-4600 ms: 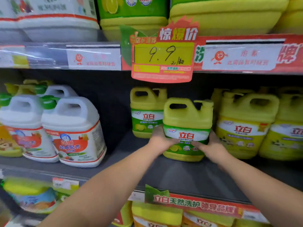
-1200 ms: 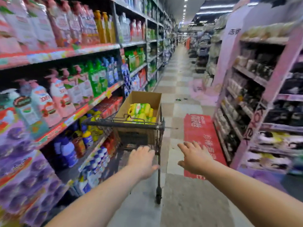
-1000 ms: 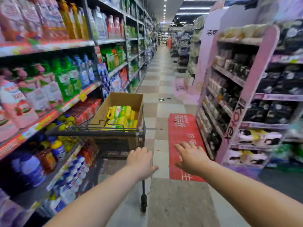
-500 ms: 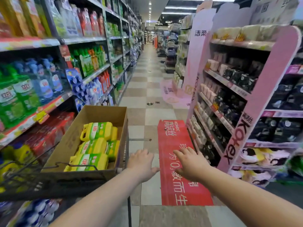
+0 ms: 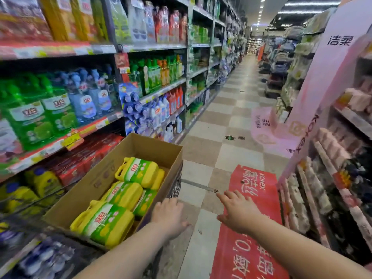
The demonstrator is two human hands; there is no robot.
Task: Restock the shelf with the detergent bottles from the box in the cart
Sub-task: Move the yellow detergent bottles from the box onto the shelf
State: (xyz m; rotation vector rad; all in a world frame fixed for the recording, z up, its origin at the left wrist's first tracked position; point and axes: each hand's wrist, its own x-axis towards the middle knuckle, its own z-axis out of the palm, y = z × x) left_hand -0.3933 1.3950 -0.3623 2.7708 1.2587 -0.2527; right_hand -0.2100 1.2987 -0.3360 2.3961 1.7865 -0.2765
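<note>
Head view: the left hand (image 5: 170, 216) and right hand (image 5: 236, 213) reach forward, fingers spread, holding nothing, above checkered floor tiles (image 5: 217, 125) and a red mat (image 5: 247, 248). Just left of the left hand, yellow plastic detergent bottles (image 5: 124, 194) lie flat in the open cardboard box (image 5: 84, 196) in the wire cart (image 5: 177, 184). Stocked shelves (image 5: 60, 137) line the aisle beyond.

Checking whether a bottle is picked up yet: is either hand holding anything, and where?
Nothing is held. Both are open: the left hand beside the cardboard box, the right hand over the red floor mat.
</note>
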